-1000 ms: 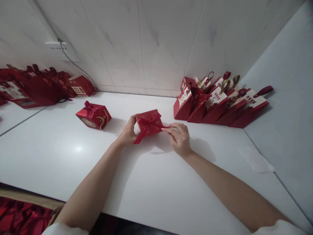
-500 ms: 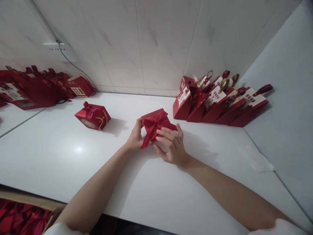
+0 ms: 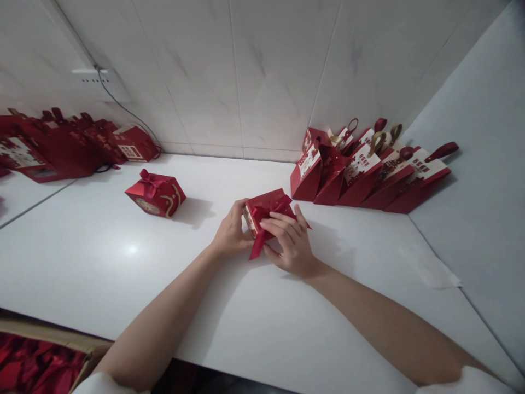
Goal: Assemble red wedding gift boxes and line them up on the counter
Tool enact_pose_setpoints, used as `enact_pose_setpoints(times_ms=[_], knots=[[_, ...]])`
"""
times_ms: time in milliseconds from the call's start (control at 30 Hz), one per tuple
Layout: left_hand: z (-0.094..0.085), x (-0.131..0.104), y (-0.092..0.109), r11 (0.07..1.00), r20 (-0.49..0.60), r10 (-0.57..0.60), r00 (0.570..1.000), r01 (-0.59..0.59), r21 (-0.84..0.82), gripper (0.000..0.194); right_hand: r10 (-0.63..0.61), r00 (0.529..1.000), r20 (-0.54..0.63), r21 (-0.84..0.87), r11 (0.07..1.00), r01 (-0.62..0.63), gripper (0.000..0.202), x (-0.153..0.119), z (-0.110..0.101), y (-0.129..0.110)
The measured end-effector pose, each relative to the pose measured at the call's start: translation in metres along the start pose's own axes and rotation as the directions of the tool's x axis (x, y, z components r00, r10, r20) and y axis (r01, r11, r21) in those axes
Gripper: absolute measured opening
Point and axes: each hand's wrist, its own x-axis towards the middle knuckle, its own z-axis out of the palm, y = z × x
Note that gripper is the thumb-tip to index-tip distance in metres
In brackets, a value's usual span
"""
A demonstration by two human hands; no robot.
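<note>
Both hands share 1 grip on a small red gift box at the centre of the frame: the left hand closes on the box's left side with thumb and fingers curled against it, and the right hand wraps the front and right side, its fingers bent over the ribbon that crosses the box. The box is tilted, its pale printed face turned to the left, and a loose ribbon tail hangs down between the 2 hands toward the white tabletop; whether the box's lower edge touches the tabletop I cannot tell, since the hands hide it. Left of centre, well apart from the hands, 1 finished red box with a bow lies on the tabletop. At right of centre, against the tiled wall, a row of red gift bags leans together, with looped handles standing up. At the far left of the frame another cluster of red bags sits by the wall, below a white socket strip with a cable running down. In the lower left corner, below the tabletop edge, red ribbon material shows inside a cardboard carton. A pale sheet lies flat at the right of the frame.
</note>
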Motion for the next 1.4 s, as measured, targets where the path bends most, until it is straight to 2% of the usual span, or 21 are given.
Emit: enact_pose_setpoints(times_ms=[167, 333, 500, 733, 967, 1233, 1400], knots=[[0.000, -0.001, -0.001, 1.000, 0.039, 0.012, 0.999, -0.013, 0.024, 0.084, -0.051, 0.999, 0.005, 0.074, 0.996, 0.051, 0.034, 0.002, -0.005, -0.006], [-0.001, 0.000, -0.002, 0.990, 0.108, 0.039, 0.993, -0.023, -0.139, 0.091, -0.076, 0.997, -0.014, 0.096, 0.992, 0.077, 0.029, 0.002, -0.005, -0.006], [-0.004, 0.003, 0.000, 0.964, 0.172, -0.016, 0.985, 0.061, -0.261, 0.096, -0.123, 0.992, 0.001, 0.128, 0.984, 0.121, 0.026, 0.000, -0.004, -0.006], [-0.013, 0.006, -0.002, 0.935, 0.253, -0.073, 0.965, 0.154, -0.318, 0.075, -0.177, 0.984, 0.021, 0.182, 0.968, 0.171, 0.025, 0.001, -0.005, -0.010], [-0.014, 0.006, -0.005, 0.876, 0.332, -0.113, 0.936, 0.252, -0.411, 0.076, -0.201, 0.980, -0.005, 0.158, 0.967, 0.199, 0.017, 0.005, -0.006, -0.011], [-0.018, 0.007, -0.008, 0.850, 0.382, -0.104, 0.918, 0.281, -0.445, 0.078, -0.168, 0.985, 0.033, 0.135, 0.978, 0.162, 0.012, 0.002, -0.003, -0.009], [-0.015, 0.009, -0.008, 0.812, 0.339, -0.156, 0.928, 0.316, -0.491, 0.069, -0.225, 0.971, 0.078, 0.157, 0.965, 0.211, 0.014, 0.000, -0.002, -0.011]])
